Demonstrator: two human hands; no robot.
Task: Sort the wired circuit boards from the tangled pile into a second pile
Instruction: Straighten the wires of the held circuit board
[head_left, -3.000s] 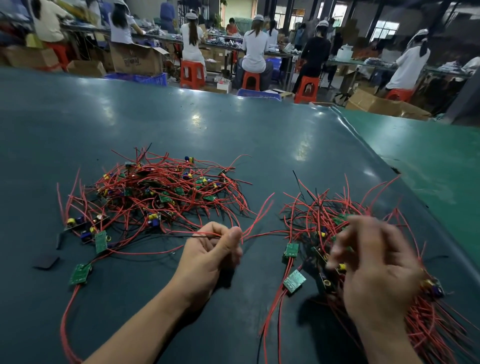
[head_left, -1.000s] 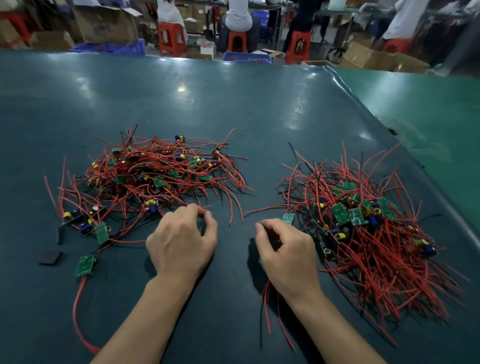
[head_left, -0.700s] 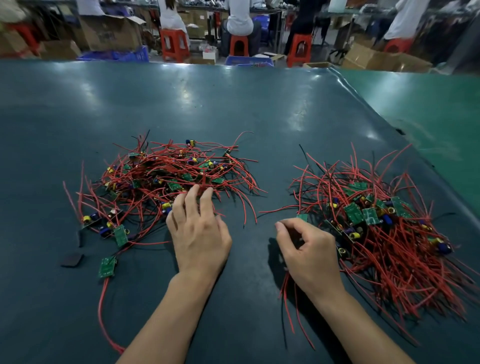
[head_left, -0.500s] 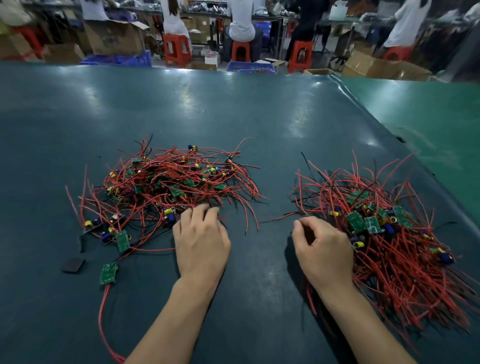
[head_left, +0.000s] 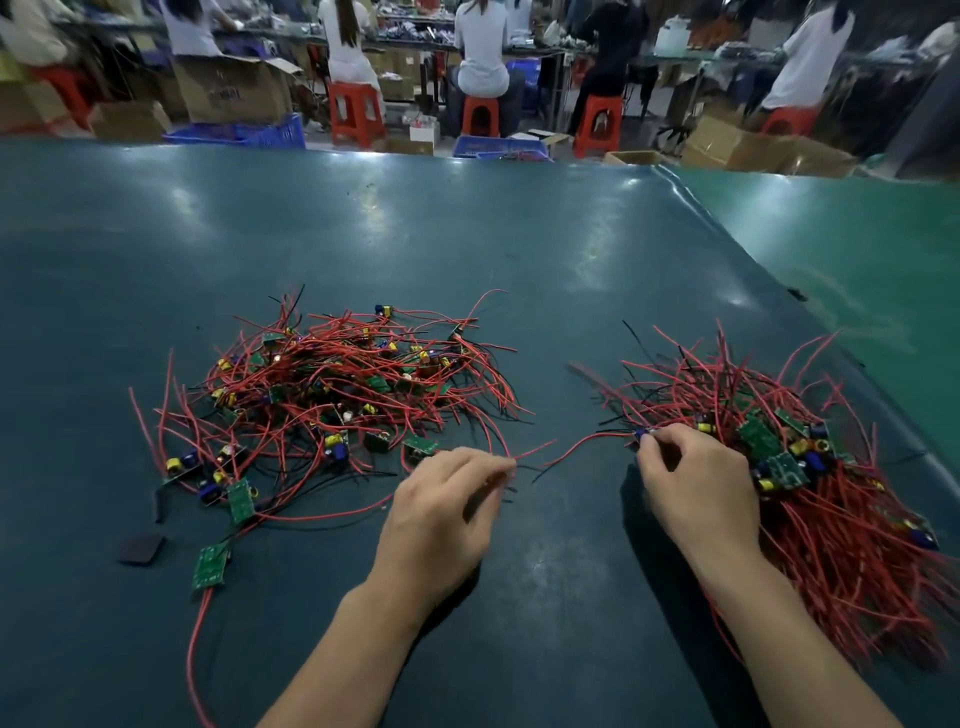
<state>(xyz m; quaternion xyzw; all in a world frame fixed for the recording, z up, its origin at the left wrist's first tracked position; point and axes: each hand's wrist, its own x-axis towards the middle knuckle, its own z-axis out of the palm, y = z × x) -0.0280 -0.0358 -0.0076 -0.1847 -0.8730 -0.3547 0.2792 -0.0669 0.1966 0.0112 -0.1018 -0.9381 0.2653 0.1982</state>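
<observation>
Now, far left on your glossy dark teal table mat (head_left: 467, 249) lies a flat black rounded pad (head_left: 142, 548), matte and squarish. Just beside it sits a small green rectangular circuit board (head_left: 210, 566), its thin red lead curling toward you. Next comes the tangled pile (head_left: 332, 384): a loose, springy nest of red and black insulated wires, studded with green boards and small yellow and blue cylindrical parts. Your left hand (head_left: 441, 512) hovers at that pile's near right edge, knuckles up, fingers curled together and pinching thin red wires at the tips. One slim red wire (head_left: 582, 447) arcs across the bare mat between your hands. Your right hand (head_left: 696, 483) sits at the near left edge of the second pile (head_left: 810, 467), thumb and forefinger pinching a tiny blue-tipped part at that wire's end, remaining fingers curled under. That second pile is denser, its red wires fanning in straighter strands toward you, green boards clustered just beside your knuckles. Beyond the table, people sit on red plastic stools (head_left: 356, 117) among brown cardboard boxes (head_left: 234, 88).
</observation>
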